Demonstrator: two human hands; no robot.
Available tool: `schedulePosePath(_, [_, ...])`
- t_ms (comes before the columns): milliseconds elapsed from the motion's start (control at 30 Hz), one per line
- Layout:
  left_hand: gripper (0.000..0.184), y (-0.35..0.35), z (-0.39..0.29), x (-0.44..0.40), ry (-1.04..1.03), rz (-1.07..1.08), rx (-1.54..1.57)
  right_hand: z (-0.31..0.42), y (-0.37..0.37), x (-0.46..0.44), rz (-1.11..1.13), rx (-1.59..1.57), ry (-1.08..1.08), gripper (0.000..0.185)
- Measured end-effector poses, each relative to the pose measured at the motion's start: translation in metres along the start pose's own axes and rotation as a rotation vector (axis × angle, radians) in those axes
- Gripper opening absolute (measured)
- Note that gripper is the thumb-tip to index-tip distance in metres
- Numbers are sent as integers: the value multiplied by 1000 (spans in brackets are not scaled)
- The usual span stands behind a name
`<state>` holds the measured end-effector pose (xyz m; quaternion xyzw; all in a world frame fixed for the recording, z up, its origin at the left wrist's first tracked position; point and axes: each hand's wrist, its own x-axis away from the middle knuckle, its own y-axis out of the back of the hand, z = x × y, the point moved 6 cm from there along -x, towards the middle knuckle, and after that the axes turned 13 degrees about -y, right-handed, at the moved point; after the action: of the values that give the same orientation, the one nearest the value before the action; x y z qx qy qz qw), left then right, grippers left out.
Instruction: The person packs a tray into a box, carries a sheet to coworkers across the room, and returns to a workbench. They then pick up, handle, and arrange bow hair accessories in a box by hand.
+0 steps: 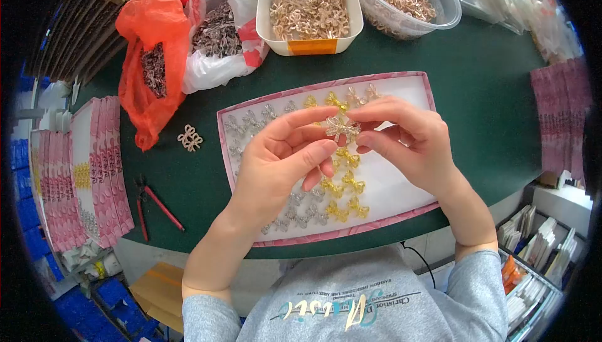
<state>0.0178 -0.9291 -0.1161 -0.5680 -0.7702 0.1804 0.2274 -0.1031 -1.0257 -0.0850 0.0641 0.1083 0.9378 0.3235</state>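
Observation:
A pale gold, bow-shaped metal ornament (342, 130) is held up between my two hands, above a white tray with a pink rim (407, 207). My left hand (276, 157) grips its left side between thumb and index finger, the other fingers curled beneath. Its right side is pinched by the thumb and index finger of my right hand (411, 144). In the tray lie rows of silver bows (304, 216), yellow-gold bows (352, 182) and a few rose-gold bows (364, 95) along the far edge. My hands and forearms hide part of the rows.
Red-handled pliers (164, 207) and a loose ornament (190, 138) lie left on the green table. At the back stand a red bag (147, 22), a white bag (216, 72), a white bin (263, 25) and a clear bowl (448, 13) of metal pieces. Pink boxes (561, 116) are stacked right.

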Motion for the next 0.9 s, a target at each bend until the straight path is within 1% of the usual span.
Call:
schedulePosePath(67, [37, 0, 1, -1, -2, 3, 8, -3, 0, -1, 5, -58, -8, 25])
schedulePosePath(267, [37, -1, 0, -1, 0, 6, -42, -2, -1, -1, -1, -56, 6, 24])
schedulePosePath(500, [35, 0, 1, -1, 2, -7, -54, -7, -2, -1, 13, -102, -37, 24])
schedulePosePath(600, [35, -1, 2, -2, -6, -62, -83, -8, -2, -1, 21, -121, -45, 24])
schedulePosePath(767, [34, -1, 1, -2, -7, -59, -77, -7, -3, -1, 38, -112, -59, 26])
schedulePosePath(900, [33, -2, 1, -2, -10, -56, -62, -9, -4, -2, 49, -163, -94, 26])
